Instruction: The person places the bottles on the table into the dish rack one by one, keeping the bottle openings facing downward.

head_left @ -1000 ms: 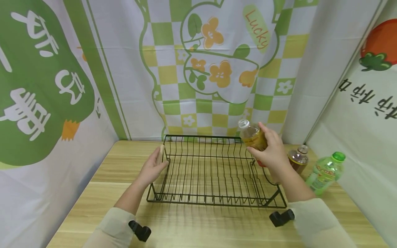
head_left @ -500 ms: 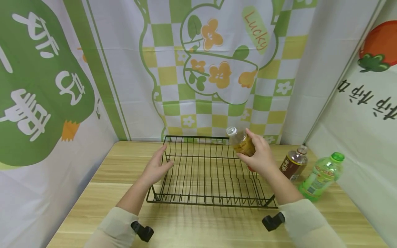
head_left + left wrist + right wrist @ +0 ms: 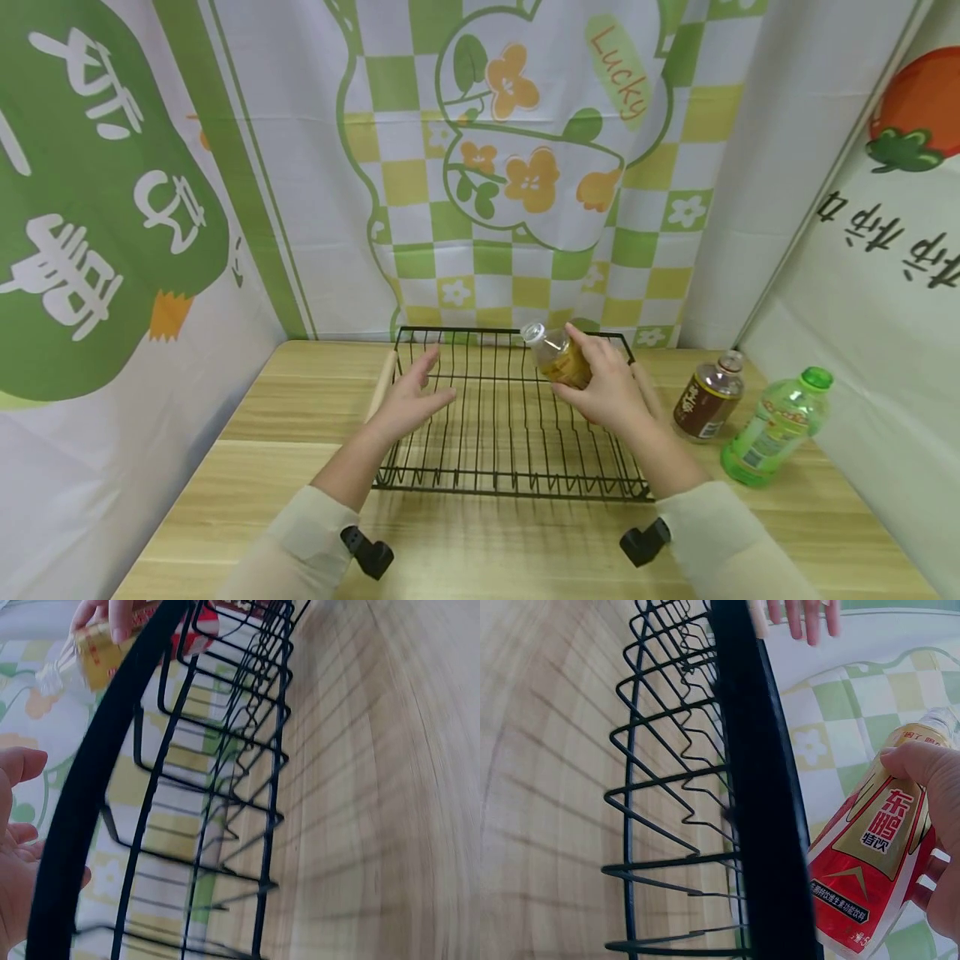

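Observation:
My right hand (image 3: 603,385) grips a plastic drink bottle (image 3: 874,851) with a gold and red label and a clear neck. In the head view the bottle tilts with its neck to the upper left, over the right half of a black wire dish rack (image 3: 495,483). My left hand (image 3: 408,400) is over the rack's left side, fingers spread, holding nothing. The left wrist view shows part of this hand (image 3: 19,855) beside the rack's dark rail, with the bottle (image 3: 105,656) beyond. The rack stands on the wooden table and has pale wooden handles at both ends.
To the right of the rack stand a bottle with a brown label (image 3: 708,400) and a green bottle (image 3: 776,429), on the wooden table (image 3: 480,550). A patterned curtain (image 3: 510,167) hangs behind, and printed cloth walls flank both sides.
My right hand has carried the gold and red bottle leftward and slightly down over the rack. My left hand has left the rack's left handle and moved right, fingers spreading.

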Demonstrator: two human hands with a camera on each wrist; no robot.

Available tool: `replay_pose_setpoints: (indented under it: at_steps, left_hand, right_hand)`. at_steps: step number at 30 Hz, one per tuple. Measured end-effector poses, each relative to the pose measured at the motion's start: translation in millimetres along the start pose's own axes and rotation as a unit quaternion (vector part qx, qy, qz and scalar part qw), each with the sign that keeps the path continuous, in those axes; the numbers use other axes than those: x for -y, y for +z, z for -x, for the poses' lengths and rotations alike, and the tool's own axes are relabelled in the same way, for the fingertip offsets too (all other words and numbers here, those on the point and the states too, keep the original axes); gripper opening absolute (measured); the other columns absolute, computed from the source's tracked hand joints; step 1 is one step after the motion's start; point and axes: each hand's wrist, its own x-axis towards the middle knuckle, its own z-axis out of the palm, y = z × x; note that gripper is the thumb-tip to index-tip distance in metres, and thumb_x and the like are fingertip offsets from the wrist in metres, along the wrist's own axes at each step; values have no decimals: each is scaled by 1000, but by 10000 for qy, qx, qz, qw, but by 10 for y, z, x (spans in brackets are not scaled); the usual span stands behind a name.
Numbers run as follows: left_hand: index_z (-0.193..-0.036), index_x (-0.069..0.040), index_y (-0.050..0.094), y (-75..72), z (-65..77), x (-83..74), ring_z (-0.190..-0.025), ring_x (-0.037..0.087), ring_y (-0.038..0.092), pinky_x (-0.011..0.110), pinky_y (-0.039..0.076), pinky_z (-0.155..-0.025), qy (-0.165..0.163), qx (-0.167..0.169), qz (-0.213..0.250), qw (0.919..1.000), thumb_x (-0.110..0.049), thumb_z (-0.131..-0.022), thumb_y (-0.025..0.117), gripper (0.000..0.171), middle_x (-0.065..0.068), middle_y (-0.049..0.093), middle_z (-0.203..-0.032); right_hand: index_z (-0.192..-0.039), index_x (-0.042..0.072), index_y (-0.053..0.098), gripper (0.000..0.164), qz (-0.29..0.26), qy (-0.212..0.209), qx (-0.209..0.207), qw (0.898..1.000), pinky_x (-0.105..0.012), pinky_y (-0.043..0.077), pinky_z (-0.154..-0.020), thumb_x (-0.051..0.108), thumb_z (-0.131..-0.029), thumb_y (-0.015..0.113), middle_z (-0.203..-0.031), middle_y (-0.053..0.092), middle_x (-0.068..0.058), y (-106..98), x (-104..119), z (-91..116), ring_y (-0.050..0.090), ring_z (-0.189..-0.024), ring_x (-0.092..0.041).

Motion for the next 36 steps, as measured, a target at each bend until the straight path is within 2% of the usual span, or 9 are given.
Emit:
replay_pose_setpoints:
  at_steps: [2, 7, 11, 15, 20, 23, 28, 36]
  left_hand:
    - [-158, -11, 13, 47, -27, -48, -148, 43, 19, 54, 20, -120, -61, 48, 35, 10000, -23, -94, 65, 83, 12, 16, -164]
    - [-158, -12, 15, 169, -117, -140, -148, 38, 23, 50, 21, -121, -28, 168, 65, 9998, -25, -91, 69, 87, 12, 20, -163]
    - [-158, -11, 15, 261, -186, -211, -148, 38, 26, 50, 24, -120, 167, 240, 23, 9996, -29, -88, 73, 92, 14, 22, -163]
    - [-158, -11, 16, 333, -248, -286, -148, 36, 26, 50, 25, -120, 279, 321, -29, 9991, -30, -87, 74, 94, 13, 22, -163]
    - [-158, -14, 18, 403, -324, -312, -146, 36, 30, 49, 31, -118, 97, 404, 137, 9990, -30, -85, 76, 94, 14, 26, -161]
    - [-155, -15, 27, 432, -361, -311, -143, 34, 37, 48, 39, -113, 34, 446, 211, 9988, -29, -85, 77, 88, 12, 34, -158]
    - [-146, -15, 41, 459, -394, -338, -126, 35, 54, 45, 53, -98, 19, 520, 202, 9984, -28, -83, 79, 75, 13, 48, -146]
    - [-143, -10, 44, 471, -386, -364, -124, 34, 55, 45, 51, -100, -18, 656, -101, 9978, -27, -80, 82, 75, 14, 50, -143]
  right_hand:
    - [-155, 19, 30, 87, -171, -110, 30, 9998, -65, 44, -97, 25, -83, 78, -143, 44, -22, 41, 19, 1, 42, -129, -45]
    - [-154, 20, 33, 88, -94, -309, 21, 9995, -61, 48, -94, 23, -80, 80, -140, 48, -21, 134, 64, 1, 47, -125, -44]
    - [-152, 17, 37, 87, 26, -568, -31, 9984, -59, 49, -92, 21, -78, 82, -134, 53, -20, 189, 100, 3, 52, -119, -41]
    - [-151, 16, 38, 87, 76, -655, 37, 9978, -60, 46, -97, 21, -77, 83, -134, 54, -19, 232, 134, 5, 52, -120, -41]
    - [-150, 18, 39, 86, 162, -709, 162, 9972, -60, 44, -99, 23, -76, 83, -134, 55, -18, 279, 176, 21, 53, -119, -40]
    - [-150, 17, 40, 87, 253, -824, 182, 9961, -60, 45, -97, 23, -75, 84, -133, 55, -19, 303, 191, 34, 54, -117, -40]
    - [-149, 16, 42, 86, 336, -1017, 197, 9941, -59, 47, -95, 22, -74, 85, -131, 57, -20, 353, 197, 44, 55, -114, -40]
    - [-146, 16, 46, 84, 508, -1219, 266, 9909, -60, 44, -100, 22, -73, 86, -129, 58, -16, 403, 215, 52, 55, -115, -36]
